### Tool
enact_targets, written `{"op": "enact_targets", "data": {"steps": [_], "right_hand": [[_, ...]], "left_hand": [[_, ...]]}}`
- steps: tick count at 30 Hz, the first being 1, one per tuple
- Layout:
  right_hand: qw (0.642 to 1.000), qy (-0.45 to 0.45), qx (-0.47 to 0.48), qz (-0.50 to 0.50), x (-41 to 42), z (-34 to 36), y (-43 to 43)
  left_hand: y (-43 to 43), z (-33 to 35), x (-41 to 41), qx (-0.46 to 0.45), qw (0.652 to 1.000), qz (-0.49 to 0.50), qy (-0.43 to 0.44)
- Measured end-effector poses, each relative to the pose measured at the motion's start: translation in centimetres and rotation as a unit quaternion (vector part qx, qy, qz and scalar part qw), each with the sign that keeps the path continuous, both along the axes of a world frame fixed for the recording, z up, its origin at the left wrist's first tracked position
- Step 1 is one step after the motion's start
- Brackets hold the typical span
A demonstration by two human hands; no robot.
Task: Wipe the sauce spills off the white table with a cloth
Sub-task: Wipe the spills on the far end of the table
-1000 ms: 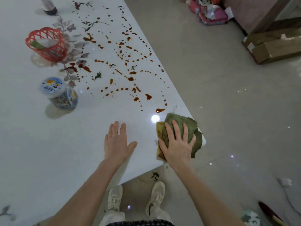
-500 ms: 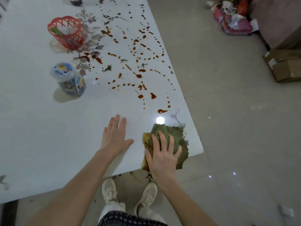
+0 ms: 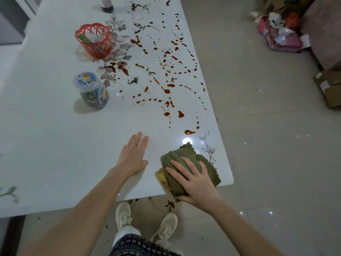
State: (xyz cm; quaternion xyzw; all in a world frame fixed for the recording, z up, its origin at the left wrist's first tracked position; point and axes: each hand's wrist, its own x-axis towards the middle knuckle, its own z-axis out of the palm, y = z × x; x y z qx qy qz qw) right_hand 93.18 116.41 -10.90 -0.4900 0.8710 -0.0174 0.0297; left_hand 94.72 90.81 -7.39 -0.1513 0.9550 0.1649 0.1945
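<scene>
Pressed flat with fingers spread, the right hand (image 3: 195,183) pins the green cloth (image 3: 186,167) at the white table (image 3: 55,145) corner, not gripping it. Just beside it, the left hand (image 3: 132,156) lies open, palm down. Beyond both fingertips, sauce spills (image 3: 166,74) spatter toward a red basket (image 3: 94,40) and a jar (image 3: 92,89).

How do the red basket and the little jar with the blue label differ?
The red plastic lattice basket is open-topped with see-through walls; the clear blue-labelled jar is closed by a lid. The basket is wider and stands farther from the person than the jar. Both stand upright on the white table, left of the sauce spills.
</scene>
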Motion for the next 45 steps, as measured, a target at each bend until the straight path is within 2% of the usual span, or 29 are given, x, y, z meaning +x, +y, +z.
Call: {"op": "enact_targets", "data": {"steps": [7,11,15,19,21,24,26,31,34,36,39,42,45], "right_hand": [[0.999,-0.003,-0.013,-0.032,-3.4,-0.1,7.4],[0.988,-0.035,-0.078,-0.125,-4.1,-0.7,10.0],[0.954,0.02,-0.168,-0.247,-4.1,-1.0,8.2],[0.937,0.044,-0.145,-0.316,-4.0,-0.7,4.6],[0.95,0.046,-0.137,-0.276,-3.1,-0.6,1.9],[0.975,0.07,-0.14,-0.161,-3.1,-0.8,-1.2],[0.978,0.068,-0.137,-0.142,-5.3,-0.8,-1.2],[0.955,0.064,-0.14,-0.252,-6.8,-0.8,-0.6],[0.97,0.068,-0.132,-0.194,-4.6,-1.4,0.0],[0.976,0.062,-0.126,-0.166,-6.1,-1.4,0.7],[0.96,0.041,-0.12,-0.251,-9.2,-1.0,0.7],[0.931,0.001,-0.13,-0.34,-8.5,-0.9,0.2],[0.936,0.042,-0.129,-0.326,-5.1,-1.1,0.5]], "left_hand": [[0.0,0.1,0.2,0.012,1.0,-0.007,-0.009],[-0.2,0.1,0.4,0.006,1.0,-0.015,-0.008],[0.0,0.1,0.3,0.004,1.0,-0.024,-0.01],[-0.1,0.2,0.4,0.001,1.0,-0.025,-0.011],[0.0,0.1,0.5,0.0,1.0,-0.025,-0.01],[-0.1,0.2,0.5,0.0,1.0,-0.029,-0.011],[-0.2,0.2,0.5,0.001,0.999,-0.036,-0.012],[-0.5,0.4,0.7,0.011,0.999,-0.039,-0.016],[-0.4,0.3,0.7,0.013,0.999,-0.037,-0.013],[-0.3,0.4,0.6,0.016,0.999,-0.036,-0.015],[-0.4,0.7,0.6,0.022,0.999,-0.034,-0.017],[-0.3,0.7,0.7,0.022,0.999,-0.03,-0.013],[0.0,0.7,0.7,0.017,0.999,-0.025,-0.01]]}}
